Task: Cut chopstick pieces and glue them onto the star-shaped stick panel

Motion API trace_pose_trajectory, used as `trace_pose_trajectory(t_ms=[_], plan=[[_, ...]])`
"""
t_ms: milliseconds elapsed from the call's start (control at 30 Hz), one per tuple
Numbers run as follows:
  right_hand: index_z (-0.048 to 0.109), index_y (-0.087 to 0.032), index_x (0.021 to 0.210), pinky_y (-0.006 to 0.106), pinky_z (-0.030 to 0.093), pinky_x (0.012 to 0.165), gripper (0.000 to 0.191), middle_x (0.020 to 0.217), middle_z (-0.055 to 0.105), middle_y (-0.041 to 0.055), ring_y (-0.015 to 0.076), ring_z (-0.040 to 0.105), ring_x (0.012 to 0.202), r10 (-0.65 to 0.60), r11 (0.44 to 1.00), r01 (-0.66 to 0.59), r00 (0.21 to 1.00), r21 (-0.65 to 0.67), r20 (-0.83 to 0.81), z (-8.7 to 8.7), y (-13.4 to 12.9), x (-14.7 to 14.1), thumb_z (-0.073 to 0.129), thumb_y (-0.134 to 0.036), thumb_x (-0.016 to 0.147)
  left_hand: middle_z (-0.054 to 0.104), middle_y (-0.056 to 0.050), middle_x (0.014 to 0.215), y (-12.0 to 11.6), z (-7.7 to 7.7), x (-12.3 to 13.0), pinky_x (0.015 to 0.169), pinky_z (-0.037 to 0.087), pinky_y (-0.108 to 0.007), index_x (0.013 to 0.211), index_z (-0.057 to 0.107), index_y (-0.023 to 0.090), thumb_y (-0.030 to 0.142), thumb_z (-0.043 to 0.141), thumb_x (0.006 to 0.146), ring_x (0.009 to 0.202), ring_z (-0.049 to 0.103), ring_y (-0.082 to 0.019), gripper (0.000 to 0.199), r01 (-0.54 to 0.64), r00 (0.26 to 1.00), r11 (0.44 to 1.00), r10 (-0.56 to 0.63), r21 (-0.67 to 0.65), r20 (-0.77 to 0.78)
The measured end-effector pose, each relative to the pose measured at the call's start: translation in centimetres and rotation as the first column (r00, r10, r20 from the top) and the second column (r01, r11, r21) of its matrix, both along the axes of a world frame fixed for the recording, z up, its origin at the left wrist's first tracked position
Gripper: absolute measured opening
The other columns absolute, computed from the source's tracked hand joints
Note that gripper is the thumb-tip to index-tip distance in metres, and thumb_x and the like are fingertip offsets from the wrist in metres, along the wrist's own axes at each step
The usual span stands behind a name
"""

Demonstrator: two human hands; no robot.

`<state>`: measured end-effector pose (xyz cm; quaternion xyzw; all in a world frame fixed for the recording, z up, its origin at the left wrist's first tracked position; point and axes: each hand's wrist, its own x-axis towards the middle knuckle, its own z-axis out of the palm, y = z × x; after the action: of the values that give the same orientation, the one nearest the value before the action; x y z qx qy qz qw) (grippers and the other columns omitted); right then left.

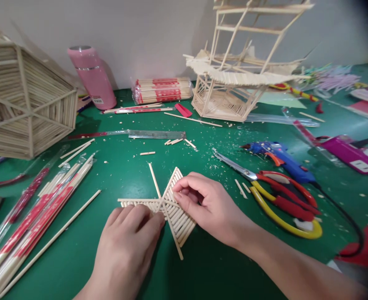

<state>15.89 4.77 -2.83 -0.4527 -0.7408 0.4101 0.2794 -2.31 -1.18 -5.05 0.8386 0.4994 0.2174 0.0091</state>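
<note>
A partly filled panel of wooden sticks [180, 223] lies on the green table, its spokes crossing at one centre. Short sticks fill some wedges between the spokes; other wedges are open gaps. My left hand [130, 237] has its fingers curled over the left and lower part, gripping it near the centre. With thumb and fingertips pinched together, my right hand [207, 204] holds the upper right section of the panel. Whether a separate short stick is in that pinch is hidden. One bare spoke [154, 179] sticks out at the top.
Scissors [265, 187] and a blue glue gun [274, 156] with a cord lie right. Wrapped chopsticks [46, 208] and a loose stick [55, 237] lie left. Behind stand a stick-built tower [230, 79], a pink bottle [93, 79], a chopstick pack [162, 89] and a large stick panel [31, 108].
</note>
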Motion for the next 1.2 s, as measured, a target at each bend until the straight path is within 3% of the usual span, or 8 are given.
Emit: trace_pose_trajectory(t_ms=[300,467,767,933,1200], plan=[[0.06,-0.019,0.078,0.021,0.039,0.054,0.01,0.073,0.052,-0.0023,0.0083,0.048,0.06,0.024,0.999,-0.027,0.994,0.03,0.107,-0.09,0.09,0.06,0.052,-0.013,0.08,0.057,-0.001,0.067,0.07,0.31,-0.08,0.056,0.039,-0.029,0.082,0.061,0.018,0.013,0.047,0.082,0.059,0.051,-0.016,0.015,0.043,0.995,0.999,-0.04,0.028,-0.091],[0.06,-0.02,0.077,0.021,0.036,0.053,0.011,0.072,0.052,-0.0031,0.0078,0.045,0.057,0.044,0.998,-0.05,0.99,0.043,0.133,0.0,0.19,-0.02,0.052,-0.013,0.08,0.06,-0.002,0.073,0.1,0.32,-0.16,0.058,0.041,-0.03,0.093,0.059,0.018,0.013,0.046,0.084,0.063,0.054,-0.016,0.017,0.063,0.994,0.997,-0.058,0.05,-0.097],[0.06,-0.02,0.076,0.02,0.035,0.053,0.01,0.073,0.053,-0.0035,0.0073,0.044,0.057,0.043,0.998,-0.05,0.992,0.049,0.122,-0.09,0.27,0.01,0.052,-0.015,0.08,0.059,-0.001,0.077,0.35,0.8,0.26,0.057,0.044,-0.03,0.088,0.057,0.021,0.013,0.046,0.085,0.064,0.056,-0.015,0.014,0.019,0.997,0.992,-0.009,-0.123,0.08],[0.06,-0.02,0.077,0.019,0.035,0.053,0.009,0.072,0.053,-0.0039,0.0069,0.045,0.058,0.057,0.997,-0.063,0.991,0.047,0.122,-0.17,0.42,0.05,0.053,-0.017,0.081,0.058,0.0,0.076,0.46,0.77,0.26,0.056,0.044,-0.03,0.086,0.058,0.023,0.016,0.045,0.085,0.063,0.055,-0.015,0.014,-0.004,0.996,0.981,0.021,-0.192,0.088],[0.059,-0.02,0.077,0.019,0.035,0.054,0.009,0.073,0.053,-0.004,0.0067,0.044,0.059,0.06,0.996,-0.068,0.99,0.063,0.125,-0.29,0.39,0.11,0.052,-0.017,0.082,0.058,0.0,0.075,0.49,0.88,0.24,0.055,0.044,-0.029,0.085,0.06,0.023,0.018,0.044,0.086,0.063,0.056,-0.016,0.016,-0.005,0.998,0.98,0.018,-0.199,0.061]])
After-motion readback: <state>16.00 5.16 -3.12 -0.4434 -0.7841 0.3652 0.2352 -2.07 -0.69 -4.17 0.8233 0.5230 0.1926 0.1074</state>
